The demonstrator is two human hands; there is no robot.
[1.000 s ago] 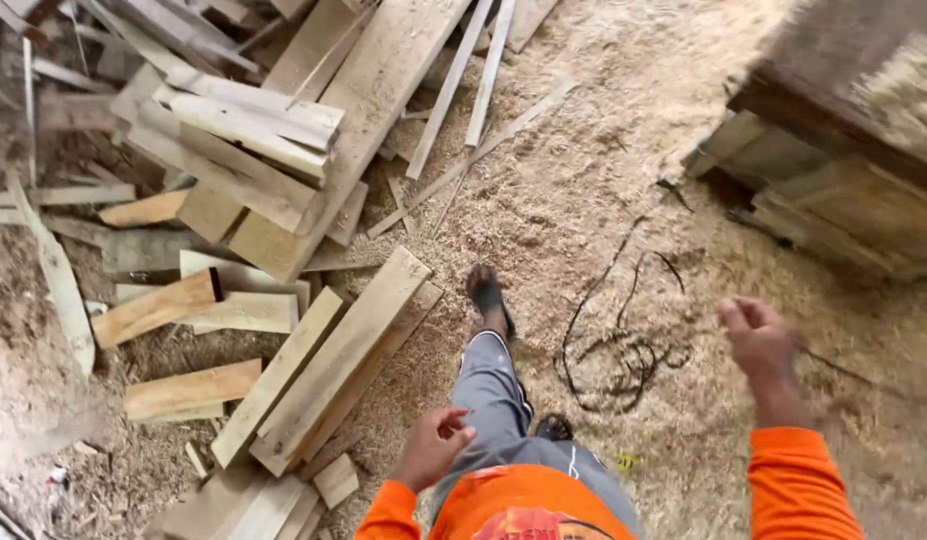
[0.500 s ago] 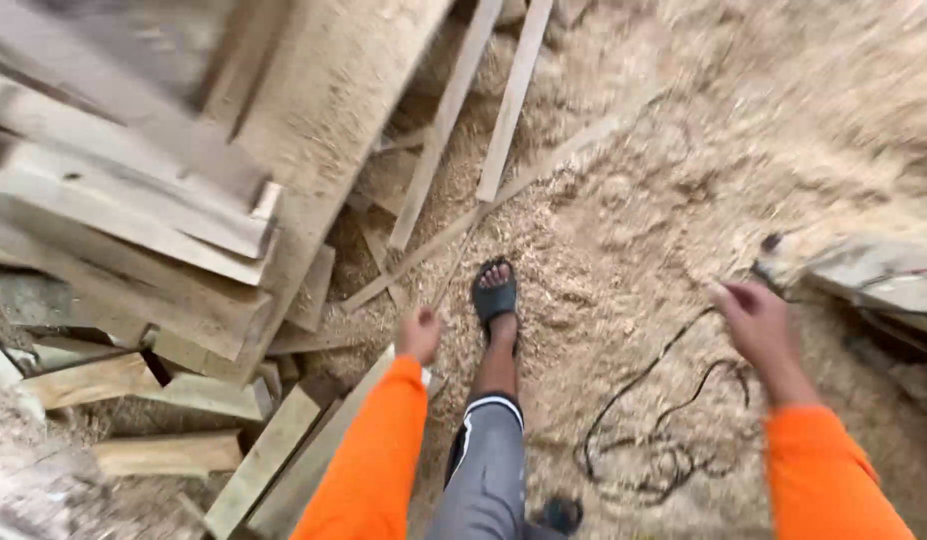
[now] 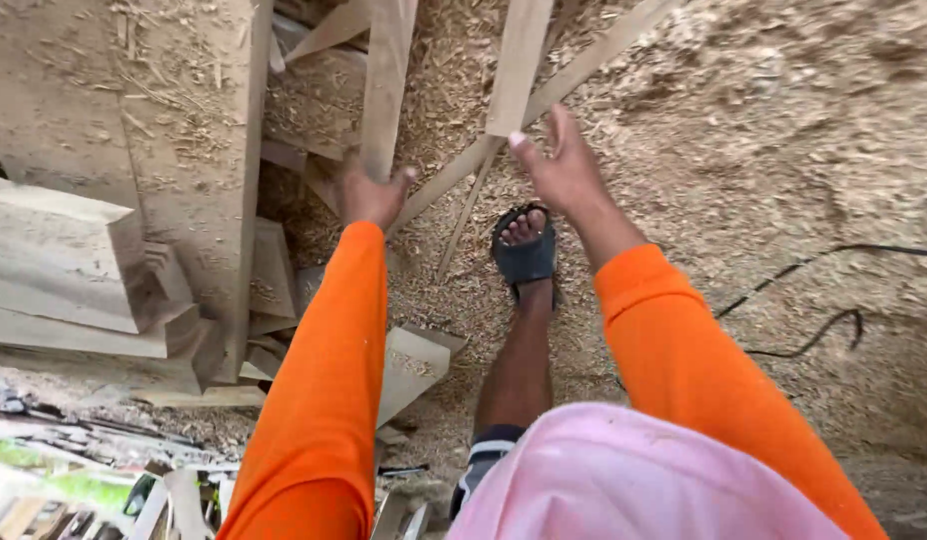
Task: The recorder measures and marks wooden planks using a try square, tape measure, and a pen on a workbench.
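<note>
Both hands are now raised forward: left hand (image 3: 372,192) open at narrow pale wooden plank (image 3: 386,80), right hand (image 3: 562,165) spread wide, empty.

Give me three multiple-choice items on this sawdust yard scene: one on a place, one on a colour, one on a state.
1. Where does the black cable lie?
A. on the sawdust, to the right of the person's leg
B. on top of the wide board
C. around the left hand

2. What colour are the sleeves?
A. blue
B. orange
C. grey

3. What state is the right hand in?
A. open and empty
B. closed on a plank
C. gripping the cable

Answers:
1 A, it curves across the bare sawdust right of the leg.
2 B, both forearms are bright orange.
3 A, the fingers are spread with nothing in them; the left hand is empty too, above a narrow plank.
</note>
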